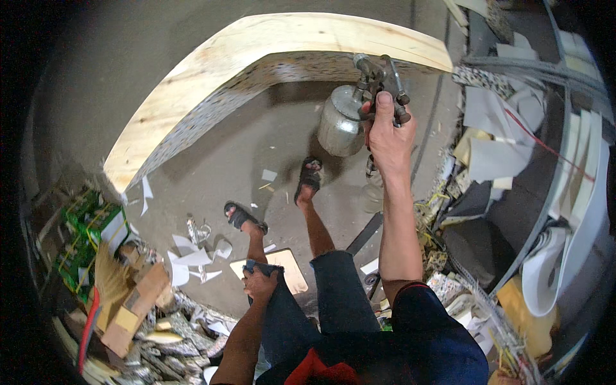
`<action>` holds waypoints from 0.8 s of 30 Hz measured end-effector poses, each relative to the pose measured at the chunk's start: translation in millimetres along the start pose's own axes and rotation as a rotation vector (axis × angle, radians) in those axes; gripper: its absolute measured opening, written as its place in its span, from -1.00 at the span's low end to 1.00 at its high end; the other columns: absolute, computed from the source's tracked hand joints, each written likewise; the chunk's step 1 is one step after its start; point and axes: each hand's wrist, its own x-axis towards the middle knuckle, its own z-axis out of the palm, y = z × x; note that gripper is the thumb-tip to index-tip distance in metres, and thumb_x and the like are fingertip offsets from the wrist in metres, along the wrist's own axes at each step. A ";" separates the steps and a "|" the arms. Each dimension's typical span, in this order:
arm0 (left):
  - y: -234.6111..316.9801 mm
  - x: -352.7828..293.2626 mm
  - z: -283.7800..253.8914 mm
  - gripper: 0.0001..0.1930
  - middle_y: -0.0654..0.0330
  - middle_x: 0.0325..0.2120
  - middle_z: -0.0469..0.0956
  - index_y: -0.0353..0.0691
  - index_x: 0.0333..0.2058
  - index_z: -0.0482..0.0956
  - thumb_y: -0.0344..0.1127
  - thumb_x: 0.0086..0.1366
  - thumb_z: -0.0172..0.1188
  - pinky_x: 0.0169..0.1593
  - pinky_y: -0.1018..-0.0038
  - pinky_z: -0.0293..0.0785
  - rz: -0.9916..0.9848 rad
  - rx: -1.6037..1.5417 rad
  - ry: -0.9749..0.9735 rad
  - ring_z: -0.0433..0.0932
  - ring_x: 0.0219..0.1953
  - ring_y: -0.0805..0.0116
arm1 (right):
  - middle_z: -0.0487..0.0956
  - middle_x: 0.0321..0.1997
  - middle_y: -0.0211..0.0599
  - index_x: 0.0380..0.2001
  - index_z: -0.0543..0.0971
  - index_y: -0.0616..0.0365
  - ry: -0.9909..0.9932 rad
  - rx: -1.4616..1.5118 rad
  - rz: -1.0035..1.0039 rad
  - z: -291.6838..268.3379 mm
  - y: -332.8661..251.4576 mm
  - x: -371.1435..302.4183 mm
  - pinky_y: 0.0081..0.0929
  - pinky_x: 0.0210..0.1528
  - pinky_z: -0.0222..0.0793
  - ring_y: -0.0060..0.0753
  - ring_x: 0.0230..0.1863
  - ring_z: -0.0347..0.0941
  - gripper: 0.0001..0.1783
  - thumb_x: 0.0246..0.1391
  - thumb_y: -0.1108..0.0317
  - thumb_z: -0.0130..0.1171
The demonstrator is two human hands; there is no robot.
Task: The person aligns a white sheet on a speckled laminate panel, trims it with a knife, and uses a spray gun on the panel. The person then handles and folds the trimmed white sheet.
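Note:
My right hand is closed round the handle of a spray gun, thumb on top. The gun has a dull silver metal cup hanging to its left, and its nozzle points at the far panel. That panel is long and angled, with a pale wooden-looking top face and a speckled foam-like inner side. The nozzle is close to the speckled side; whether they touch I cannot tell. My left hand rests on my left knee, holding nothing, its fingers spread over the jeans.
White scraps litter the grey floor near my feet. At left lie green packages, a straw brush and a cardboard piece. White sheets and foam offcuts crowd the right, beside a metal frame. A pale board lies beside my left knee.

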 end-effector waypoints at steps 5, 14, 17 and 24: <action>4.1 -0.6 -0.2 -0.07 -0.23 0.30 0.13 -0.20 0.28 0.29 0.27 0.07 0.32 0.16 -0.22 0.33 0.017 0.042 -0.005 0.17 0.31 -0.31 | 0.52 -0.56 -0.42 -0.37 0.54 0.21 0.139 -0.069 0.054 -49.3 19.9 12.1 -0.55 -0.57 0.20 -0.64 -0.61 0.34 -0.51 0.29 -0.08 0.11; 6.5 -1.7 3.4 -0.02 -0.22 0.29 0.15 -0.28 0.27 0.28 0.32 0.05 0.32 0.12 -0.19 0.41 0.067 0.106 0.043 0.24 0.28 -0.29 | 0.62 -0.46 -0.20 -0.22 0.58 0.28 0.415 -0.191 0.026 -123.3 50.3 38.2 -0.36 -0.28 0.41 -0.33 -0.40 0.54 -0.55 0.28 0.02 0.12; 9.9 -4.5 6.1 -0.04 -0.21 0.27 0.17 -0.26 0.27 0.29 0.31 0.05 0.32 0.12 -0.19 0.41 0.054 0.115 0.057 0.25 0.27 -0.28 | 0.63 -0.44 -0.16 -0.22 0.58 0.28 0.493 -0.360 -0.095 -135.5 55.3 49.4 -0.35 -0.26 0.41 -0.29 -0.40 0.54 -0.57 0.27 0.04 0.13; 15.0 -17.4 3.6 -0.13 -0.16 0.23 0.23 -0.20 0.24 0.33 0.23 0.06 0.34 0.14 -0.16 0.40 0.122 -0.021 0.103 0.28 0.24 -0.26 | 0.62 -0.43 -0.42 -0.24 0.62 0.28 0.124 -0.164 -0.028 -154.0 40.8 36.7 -0.52 -0.27 0.38 -0.59 -0.36 0.47 -0.65 0.27 0.15 0.13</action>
